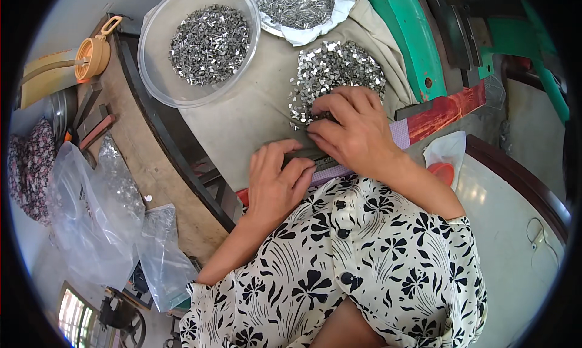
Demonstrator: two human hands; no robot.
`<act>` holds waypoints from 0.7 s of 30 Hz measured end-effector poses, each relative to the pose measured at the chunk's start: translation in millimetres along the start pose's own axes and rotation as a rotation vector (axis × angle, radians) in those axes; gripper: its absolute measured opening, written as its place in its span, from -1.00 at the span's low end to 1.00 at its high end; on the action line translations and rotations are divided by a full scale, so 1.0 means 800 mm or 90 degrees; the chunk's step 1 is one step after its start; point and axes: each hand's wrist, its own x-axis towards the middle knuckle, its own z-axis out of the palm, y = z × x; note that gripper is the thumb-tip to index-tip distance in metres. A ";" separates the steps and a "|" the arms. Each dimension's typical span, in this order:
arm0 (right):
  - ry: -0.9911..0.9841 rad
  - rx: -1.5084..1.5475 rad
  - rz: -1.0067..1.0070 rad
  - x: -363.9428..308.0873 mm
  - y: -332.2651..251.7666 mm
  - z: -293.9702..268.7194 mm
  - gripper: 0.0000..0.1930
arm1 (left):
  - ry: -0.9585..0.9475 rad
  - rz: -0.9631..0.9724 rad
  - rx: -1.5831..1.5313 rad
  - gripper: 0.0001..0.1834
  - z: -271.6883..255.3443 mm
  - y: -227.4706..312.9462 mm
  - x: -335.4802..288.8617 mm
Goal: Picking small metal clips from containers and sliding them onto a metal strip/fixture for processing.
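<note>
A heap of small, flat, shiny metal pieces (339,69) lies on a grey-beige cloth (242,115). My right hand (357,130) is at the heap's near edge, fingers bent and drawn together; whatever they pinch is too small or hidden to name. To its left, my left hand (273,178) curls its fingers, with the thumb and forefinger near the end of a narrow dark grey strip (327,162). That strip runs between my two hands, close to my body, partly hidden by them. I cannot make out exactly what the left fingers hold.
A clear plastic tub (145,63) with many metal bits stands at the far left of the cloth. Beside it is a lined bowl (348,6) of thin metal pieces. A green metal machine frame (418,51) rises on the right. Plastic bags (91,221) lie on the wooden bench (188,208).
</note>
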 end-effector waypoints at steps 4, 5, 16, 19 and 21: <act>0.065 -0.019 -0.012 -0.009 0.000 0.005 -0.85 | -0.002 0.003 0.009 -0.75 0.002 -0.001 -0.001; 0.065 -0.019 -0.012 -0.014 0.001 0.005 -0.85 | -0.002 0.003 0.010 -0.75 0.002 -0.002 -0.001; 0.004 0.047 0.012 -0.071 -0.005 -0.009 -0.80 | -0.013 0.004 0.028 -0.74 0.007 0.005 -0.007; -0.004 0.070 0.027 -0.068 -0.003 -0.015 -0.78 | -0.021 -0.001 0.026 -0.74 0.005 0.006 -0.006; 0.017 0.038 0.024 -0.057 0.001 -0.017 -0.76 | -0.020 0.011 0.033 -0.73 0.005 0.006 -0.006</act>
